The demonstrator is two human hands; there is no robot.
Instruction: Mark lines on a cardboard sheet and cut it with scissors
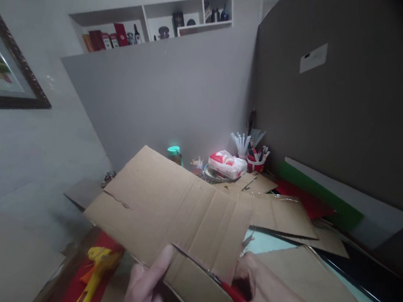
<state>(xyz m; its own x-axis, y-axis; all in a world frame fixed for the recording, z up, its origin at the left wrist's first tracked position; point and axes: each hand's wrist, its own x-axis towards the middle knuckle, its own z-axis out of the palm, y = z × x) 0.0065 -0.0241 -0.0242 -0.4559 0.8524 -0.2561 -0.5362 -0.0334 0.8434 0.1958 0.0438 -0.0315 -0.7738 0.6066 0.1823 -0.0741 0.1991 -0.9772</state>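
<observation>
A large creased piece of brown cardboard (156, 203) is held up tilted in front of me, with a slit near its upper left. My left hand (147, 289) grips its lower edge, thumb on top and fingers underneath. At the lower right, my right hand (260, 283) is closed around red-handled scissors (237, 299). Their dark blade lies along a cut in the cardboard, between the big sheet and a lower flap (196, 284). Part of the right fingers is hidden behind the handle and the cardboard.
A yellow glue gun (93, 280) lies on a red surface at the left. More cardboard (282, 214) lies at the right. Behind are a green-lidded jar (175, 156), a red-and-white package (227, 164) and a cup of pens (256, 162). Grey panels (168, 97) stand behind and right.
</observation>
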